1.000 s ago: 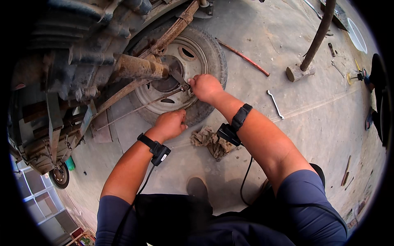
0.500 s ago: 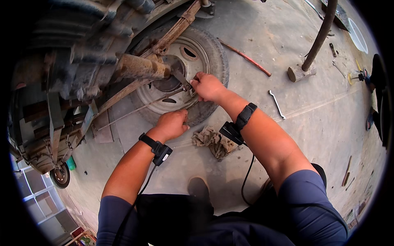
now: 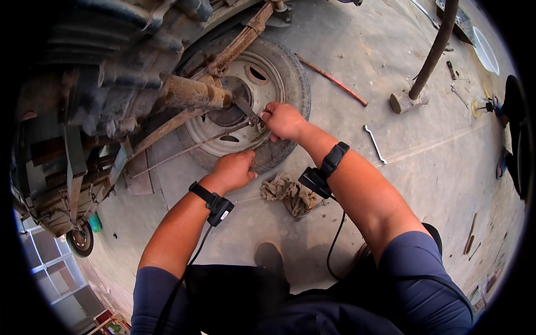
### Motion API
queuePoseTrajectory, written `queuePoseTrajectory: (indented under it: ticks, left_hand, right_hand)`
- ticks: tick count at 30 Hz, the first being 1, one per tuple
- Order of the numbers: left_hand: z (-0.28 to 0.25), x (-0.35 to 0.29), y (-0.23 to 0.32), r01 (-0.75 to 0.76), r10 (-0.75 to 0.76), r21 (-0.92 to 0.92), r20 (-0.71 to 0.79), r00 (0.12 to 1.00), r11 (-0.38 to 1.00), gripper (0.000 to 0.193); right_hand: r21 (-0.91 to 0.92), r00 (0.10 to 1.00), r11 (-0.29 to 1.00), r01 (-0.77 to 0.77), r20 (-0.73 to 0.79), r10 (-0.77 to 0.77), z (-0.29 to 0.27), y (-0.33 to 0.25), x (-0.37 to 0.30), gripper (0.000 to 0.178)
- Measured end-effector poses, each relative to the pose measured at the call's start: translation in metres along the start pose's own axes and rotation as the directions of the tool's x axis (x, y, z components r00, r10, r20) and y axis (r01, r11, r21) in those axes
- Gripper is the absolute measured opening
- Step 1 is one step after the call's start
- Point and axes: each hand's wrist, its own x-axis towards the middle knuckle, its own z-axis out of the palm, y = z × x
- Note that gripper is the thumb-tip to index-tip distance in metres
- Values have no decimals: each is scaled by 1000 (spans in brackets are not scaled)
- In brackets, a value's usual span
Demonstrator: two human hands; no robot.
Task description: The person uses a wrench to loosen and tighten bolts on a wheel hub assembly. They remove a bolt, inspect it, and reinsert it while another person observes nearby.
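Observation:
My right hand (image 3: 284,121) is closed at the lower end of a flat metal lever (image 3: 243,106), with the fingertips pressed together beside its joint. Whatever those fingers pinch is too small or covered to make out. A thin rusty rod (image 3: 195,146) runs from that joint down to the left. Below it, my left hand (image 3: 233,170) is curled with the thumb against the fingers, in front of the lower tyre edge; its grip is hidden. Behind both hands lies a wheel with a dusty pale rim (image 3: 272,84) and a black tyre (image 3: 298,92). A rusty axle tube (image 3: 192,92) reaches toward its hub.
Rags (image 3: 287,192) lie on the concrete below the wheel. To the right are a red bar (image 3: 335,81), a wrench (image 3: 374,144) and a wooden block (image 3: 407,102) under a post (image 3: 436,47). A person's feet (image 3: 502,162) show at the far right. Vehicle framework (image 3: 75,162) fills the left.
My right hand has shifted very slightly downward at the lever's joint. The left hand stays almost in place.

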Motion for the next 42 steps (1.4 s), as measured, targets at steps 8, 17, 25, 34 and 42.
queuePoseTrajectory:
  ticks: [8, 17, 25, 34, 42]
  left_hand:
    - [0, 1, -1, -8, 8, -5, -5, 1000, 1000, 34]
    - [0, 2, 1, 17, -18, 11, 24, 1000, 1000, 34]
    - [-1, 2, 3, 8, -9, 13, 23, 1000, 1000, 35]
    - [-1, 2, 3, 7, -7, 31, 19, 1000, 1000, 35]
    - [-2, 1, 1, -10, 10, 14, 11, 1000, 1000, 35]
  right_hand:
    - [13, 999, 1000, 27, -17, -27, 3, 4, 0, 38]
    - [29, 999, 1000, 9, -36, -8, 2, -2, -4, 40]
    - [-113, 999, 993, 45, -24, -48, 2, -2, 1, 35]
    - [-118, 998, 992, 52, -17, -54, 4, 0, 4, 38]
    - [-128, 995, 990, 55, -78, -65, 6, 1, 1, 39]
